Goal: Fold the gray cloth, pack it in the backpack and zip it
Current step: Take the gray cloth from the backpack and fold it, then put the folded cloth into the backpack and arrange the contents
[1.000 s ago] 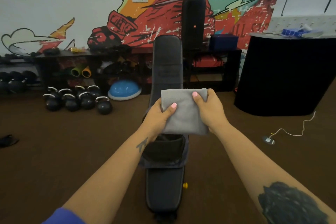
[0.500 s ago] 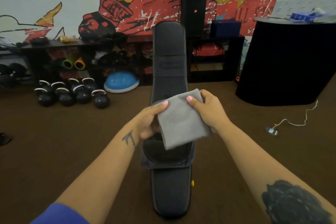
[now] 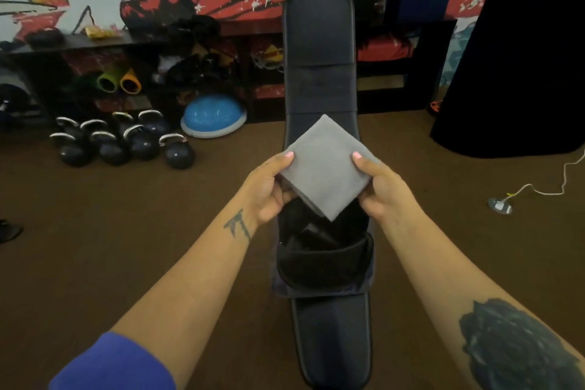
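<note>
Step in hand: transfer of folded item to bag. We judge folding complete, since the gray cloth [image 3: 326,168] is a compact multi-layer square, turned corner-up like a diamond.

Grip state: our left hand [image 3: 269,190] pinches the cloth's left corner, thumb on top, fingers underneath. Our right hand [image 3: 383,187] pinches the right corner the same way. Both hands grasp the cloth; neither is free.

Position: cloth is held in the air, directly above the mouth of the backpack [image 3: 323,263], its lowest corner pointing into the opening. No contact w/ the bag that we can confirm. The backpack lies on the weight bench [image 3: 319,51], main compartment open, dark interior visible. Zipper pull not identifiable in this view.

Next move, req'd conditions:
1. Lower the cloth approx. straight down, corner first, or rotate it flat to match the opening.
2. Keep both pinches closed until the cloth is inside, else layers may fan out.
3. Free one hand to hold the bag rim if the opening sags.
4. Locate the zipper after release; zipping not yet begun.

Surroundings, e.g. kettlebells [image 3: 126,142] on the floor at left, are well apart and no obstruction.
</note>
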A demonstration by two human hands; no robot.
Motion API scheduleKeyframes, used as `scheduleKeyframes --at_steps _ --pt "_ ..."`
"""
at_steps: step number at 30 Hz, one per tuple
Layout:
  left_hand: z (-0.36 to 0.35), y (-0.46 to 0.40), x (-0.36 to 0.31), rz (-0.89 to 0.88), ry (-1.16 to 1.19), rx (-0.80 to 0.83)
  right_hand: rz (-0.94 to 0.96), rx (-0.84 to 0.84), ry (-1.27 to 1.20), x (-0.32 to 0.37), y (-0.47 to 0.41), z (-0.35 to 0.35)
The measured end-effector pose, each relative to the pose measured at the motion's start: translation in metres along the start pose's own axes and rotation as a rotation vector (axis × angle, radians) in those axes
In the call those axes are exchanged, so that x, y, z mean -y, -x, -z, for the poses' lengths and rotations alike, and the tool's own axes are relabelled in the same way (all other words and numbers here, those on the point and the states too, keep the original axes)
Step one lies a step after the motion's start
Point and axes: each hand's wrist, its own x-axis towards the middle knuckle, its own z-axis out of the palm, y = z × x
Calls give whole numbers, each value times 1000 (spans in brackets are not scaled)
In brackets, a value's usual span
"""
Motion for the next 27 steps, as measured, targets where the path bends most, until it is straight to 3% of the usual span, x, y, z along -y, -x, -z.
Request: scheduleKeyframes --at_steps 6,11,18,20,23,27 --pt "17 -35 5 157 -262 174 -47 -19 244 -2 -30 11" --pt "24 -69 50 306 -349 93 -222 -30 378 -28 -54 36" --pt "56 -115 133 373 -201 -141 -606 76 600 -76 -90 91" --pt "63 -121 152 396 -133 -190 -604 6 475 -93 -103 105" --pt "64 -133 181 421 31 -246 -502 -100 88 -116 -123 121" --pt "50 -149 209 420 193 -319 -386 -99 25 -137 -143 128"
